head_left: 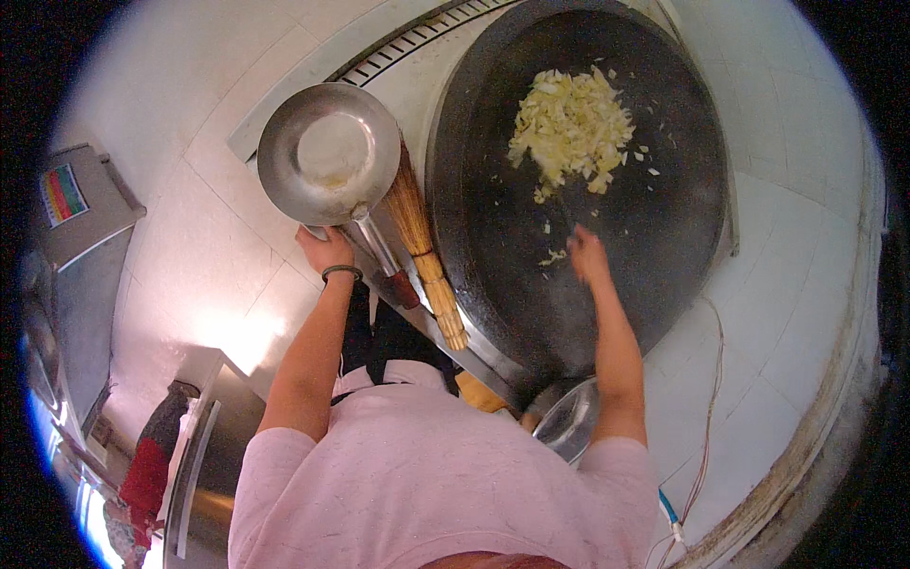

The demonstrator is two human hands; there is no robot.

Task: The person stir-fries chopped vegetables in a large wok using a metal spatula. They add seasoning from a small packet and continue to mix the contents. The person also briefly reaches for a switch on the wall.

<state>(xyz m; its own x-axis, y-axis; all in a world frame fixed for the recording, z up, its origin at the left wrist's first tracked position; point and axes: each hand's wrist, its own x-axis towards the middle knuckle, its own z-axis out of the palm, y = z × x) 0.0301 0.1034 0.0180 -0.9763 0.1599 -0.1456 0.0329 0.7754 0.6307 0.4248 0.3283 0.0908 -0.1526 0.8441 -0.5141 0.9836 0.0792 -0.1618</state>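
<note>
A wide black wok (654, 256) holds a heap of pale yellow-white chopped vegetable (573, 123), which looks like cabbage or onion. My right hand (590, 256) reaches over the wok, closed on a slim dark cooking tool (565, 211). Motion blurs it, and its far end meets the lower edge of the heap. On the left, a steel pan (327, 147) with a tubular, wooden-tipped handle rests on the stove's edge. My left hand (327, 251), a dark band on its wrist, is at the pan's near rim; its fingers are partly hidden there.
Between pan and wok lies a bundled straw brush (422, 237). A steel bowl (572, 417) stands at the wok's near side, by my right elbow. A slotted drain (427, 38) runs behind the pan. Thin cables (706, 427) hang along the right, and a grey cabinet (90, 209) stands far left.
</note>
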